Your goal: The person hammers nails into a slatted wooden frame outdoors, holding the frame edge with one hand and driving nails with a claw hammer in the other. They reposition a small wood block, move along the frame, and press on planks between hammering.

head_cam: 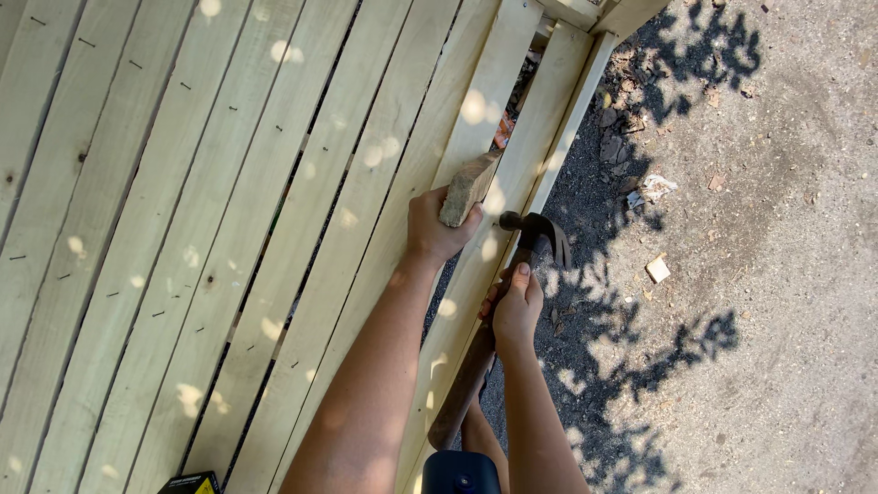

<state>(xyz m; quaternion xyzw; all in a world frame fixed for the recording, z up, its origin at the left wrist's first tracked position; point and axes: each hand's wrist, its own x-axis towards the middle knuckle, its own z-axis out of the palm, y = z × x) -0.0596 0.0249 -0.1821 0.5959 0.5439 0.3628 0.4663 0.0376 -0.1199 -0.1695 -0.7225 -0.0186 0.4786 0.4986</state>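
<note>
Pale timber pickets of a fence panel are running diagonally from lower left to upper right as the left hand is clamping a small wooden block against a gap between boards. Just beside it, the right hand is gripping a claw hammer, its handle lying along the outermost board. Open gravel ground is lying to the right.
</note>
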